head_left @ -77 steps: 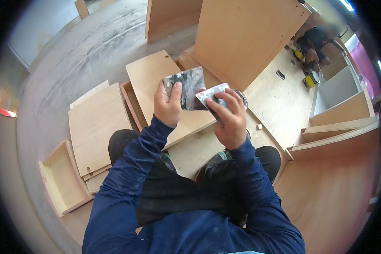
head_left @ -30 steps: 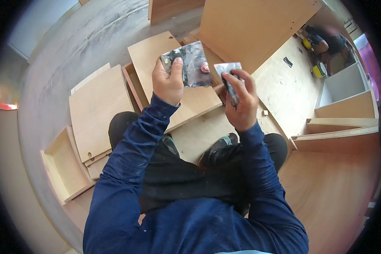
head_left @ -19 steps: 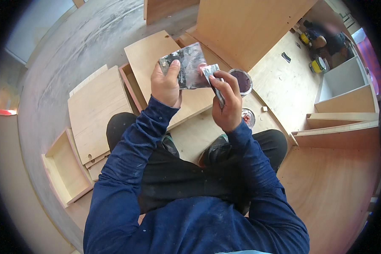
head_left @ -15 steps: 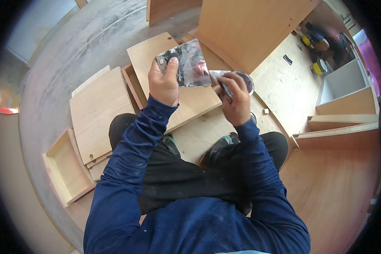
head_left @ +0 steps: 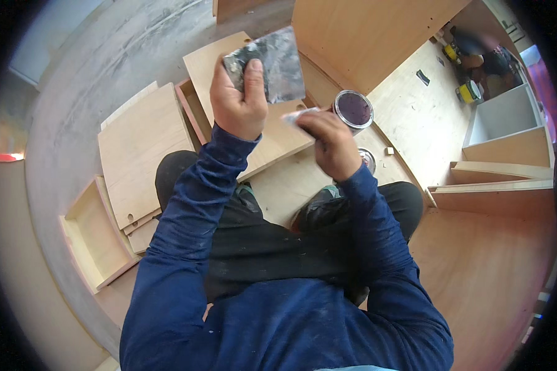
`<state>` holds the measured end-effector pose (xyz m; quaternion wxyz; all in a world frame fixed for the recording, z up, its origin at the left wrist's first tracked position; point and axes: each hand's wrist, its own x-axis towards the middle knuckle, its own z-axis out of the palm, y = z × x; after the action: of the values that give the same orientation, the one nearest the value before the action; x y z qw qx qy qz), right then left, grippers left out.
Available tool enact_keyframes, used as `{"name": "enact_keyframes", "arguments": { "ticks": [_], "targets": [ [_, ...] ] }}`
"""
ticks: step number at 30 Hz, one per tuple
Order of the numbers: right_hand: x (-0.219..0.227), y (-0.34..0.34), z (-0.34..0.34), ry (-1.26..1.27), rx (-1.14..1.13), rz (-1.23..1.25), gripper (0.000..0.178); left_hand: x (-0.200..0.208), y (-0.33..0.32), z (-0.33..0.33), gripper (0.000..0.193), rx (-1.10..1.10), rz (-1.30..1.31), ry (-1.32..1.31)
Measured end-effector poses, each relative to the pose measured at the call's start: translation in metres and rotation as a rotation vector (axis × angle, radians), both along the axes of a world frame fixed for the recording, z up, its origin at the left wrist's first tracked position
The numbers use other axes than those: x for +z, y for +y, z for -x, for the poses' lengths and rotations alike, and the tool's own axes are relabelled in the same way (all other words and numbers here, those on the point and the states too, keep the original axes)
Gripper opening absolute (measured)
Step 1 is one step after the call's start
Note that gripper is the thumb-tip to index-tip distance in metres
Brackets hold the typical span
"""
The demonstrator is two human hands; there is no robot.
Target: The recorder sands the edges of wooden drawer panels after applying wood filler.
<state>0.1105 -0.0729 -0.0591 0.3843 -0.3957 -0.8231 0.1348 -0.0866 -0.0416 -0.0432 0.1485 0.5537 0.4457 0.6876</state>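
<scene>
My left hand [head_left: 240, 102] grips a square, smeared plate [head_left: 283, 71], its thumb pressed on the grey, paint-stained face. Lower and to the right, my right hand [head_left: 335, 145] is closed around a flat scraper [head_left: 297, 116]. The scraper's pale blade points left and is blurred; most of the tool is hidden by the fingers. Just beyond that hand stands a round can [head_left: 354, 109] with a dark purplish top. Below both hands lies a light wooden panel [head_left: 275, 142], and neither hand appears to touch it.
Stacked wooden panels [head_left: 145, 154] and a shallow drawer [head_left: 99, 241] lie to the left. A tall cabinet panel [head_left: 365, 43] rises ahead. Another tin [head_left: 366, 159] is partly behind my right wrist. At the far right, a person [head_left: 492, 62] crouches near a yellow-banded can [head_left: 469, 93].
The plate has risen a little, and a pinkish blob seen on it earlier no longer shows. My right hand has shifted left and down with the scraper, uncovering the can's top.
</scene>
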Motion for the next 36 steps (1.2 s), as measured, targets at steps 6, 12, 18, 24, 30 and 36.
{"name": "enact_keyframes", "arguments": {
  "ticks": [6, 12, 18, 24, 30, 36],
  "targets": [
    [0.01, -0.004, 0.005, 0.631, 0.03, 0.237, 0.056, -0.018, 0.016, -0.014, 0.014, -0.448, 0.279, -0.89],
    [-0.032, -0.008, 0.019, 0.467, -0.094, 0.086, 0.058, -0.032, 0.0, -0.028, 0.018, -0.306, 0.286, -0.59],
    [-0.036, 0.013, 0.003, 0.234, -0.179, 0.104, 0.06, -0.017, 0.001, -0.022, 0.019, -0.451, 0.179, -0.646],
    [0.004, -0.001, -0.001, 0.45, -0.099, 0.048, 0.052, -0.011, -0.008, -0.019, 0.015, -0.215, 0.275, -0.184],
    [0.004, -0.008, 0.003, -0.02, -0.031, -0.155, 0.056, -0.01, -0.018, -0.021, 0.016, -0.136, 0.185, 0.037],
    [0.0, -0.001, 0.002, 0.01, 0.015, 0.296, 0.055, -0.013, 0.005, -0.002, 0.012, 0.009, -0.07, -0.166]
  ]
}}
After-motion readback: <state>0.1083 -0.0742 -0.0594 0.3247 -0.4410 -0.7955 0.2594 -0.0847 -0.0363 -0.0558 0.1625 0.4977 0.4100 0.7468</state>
